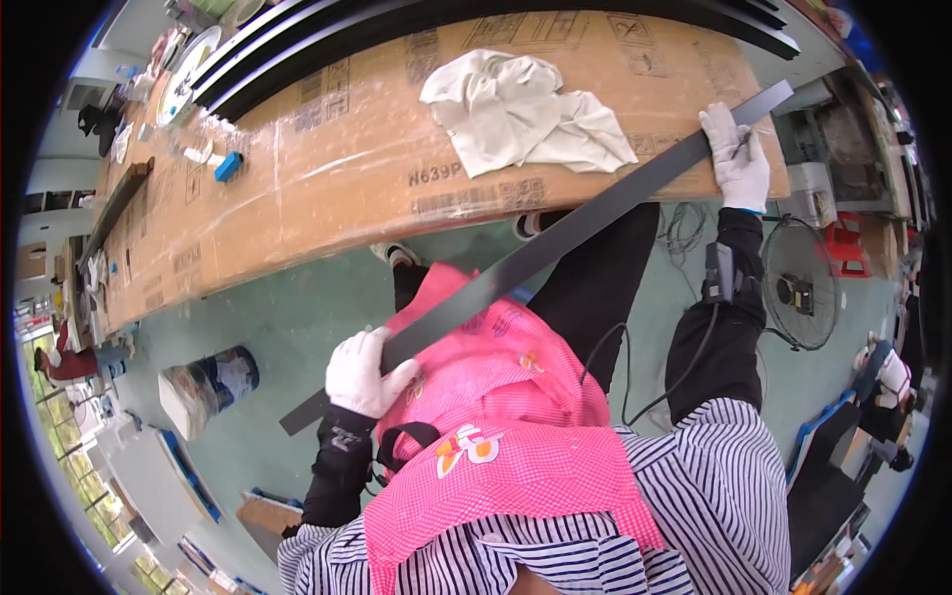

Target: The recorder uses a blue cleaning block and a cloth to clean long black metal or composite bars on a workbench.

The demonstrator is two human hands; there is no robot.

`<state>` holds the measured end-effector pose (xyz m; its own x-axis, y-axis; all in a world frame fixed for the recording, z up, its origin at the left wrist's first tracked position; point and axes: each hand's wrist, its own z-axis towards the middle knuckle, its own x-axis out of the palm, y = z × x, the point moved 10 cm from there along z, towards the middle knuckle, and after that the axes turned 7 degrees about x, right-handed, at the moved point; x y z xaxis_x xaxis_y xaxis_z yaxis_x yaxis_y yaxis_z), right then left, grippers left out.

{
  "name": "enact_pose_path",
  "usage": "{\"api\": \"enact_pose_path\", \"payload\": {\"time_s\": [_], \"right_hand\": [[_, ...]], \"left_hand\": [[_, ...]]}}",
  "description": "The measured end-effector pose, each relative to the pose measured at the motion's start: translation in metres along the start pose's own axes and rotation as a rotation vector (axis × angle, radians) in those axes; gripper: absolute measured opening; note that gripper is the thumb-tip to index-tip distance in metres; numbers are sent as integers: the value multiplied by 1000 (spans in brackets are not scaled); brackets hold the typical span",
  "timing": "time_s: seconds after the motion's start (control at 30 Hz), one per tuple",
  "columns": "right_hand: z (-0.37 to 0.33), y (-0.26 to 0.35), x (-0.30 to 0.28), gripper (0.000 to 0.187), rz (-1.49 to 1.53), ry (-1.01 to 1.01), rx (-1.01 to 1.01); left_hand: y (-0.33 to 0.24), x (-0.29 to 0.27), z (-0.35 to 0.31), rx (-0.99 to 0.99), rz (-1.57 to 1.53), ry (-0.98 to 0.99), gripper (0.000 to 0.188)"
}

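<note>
A long flat dark grey strip (pixel 535 255) runs slantwise across my front, from low on the left up to the far right. My left hand (pixel 365 375), in a white glove, is closed round the strip close to its lower end. Toward the far end, my gloved right hand (pixel 736 159) grips it beside the table edge. A crumpled off-white cloth (pixel 521 111) lies on the cardboard-covered table (pixel 327 188), just left of the strip's upper part. Palm sides of both gloves are hidden.
Several long black profiles (pixel 476 22) lie along the table's far side. A small blue block (pixel 228 167) sits left on the cardboard. A standing fan (pixel 801 285) and a red stool (pixel 851 246) are at the right; buckets (pixel 210 387) stand on the floor at left.
</note>
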<state>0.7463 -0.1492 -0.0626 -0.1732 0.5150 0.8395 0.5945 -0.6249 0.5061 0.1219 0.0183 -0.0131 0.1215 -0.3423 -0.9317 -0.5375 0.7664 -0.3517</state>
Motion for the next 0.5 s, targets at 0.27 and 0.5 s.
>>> {"api": "enact_pose_path", "payload": {"time_s": [0.27, 0.5], "right_hand": [[-3, -17, 2, 30, 54, -39, 0], [-79, -34, 83, 23, -1594, 52, -673]], "left_hand": [[-75, 23, 95, 35, -145, -13, 52], [-53, 18, 81, -29, -93, 67, 53]]}}
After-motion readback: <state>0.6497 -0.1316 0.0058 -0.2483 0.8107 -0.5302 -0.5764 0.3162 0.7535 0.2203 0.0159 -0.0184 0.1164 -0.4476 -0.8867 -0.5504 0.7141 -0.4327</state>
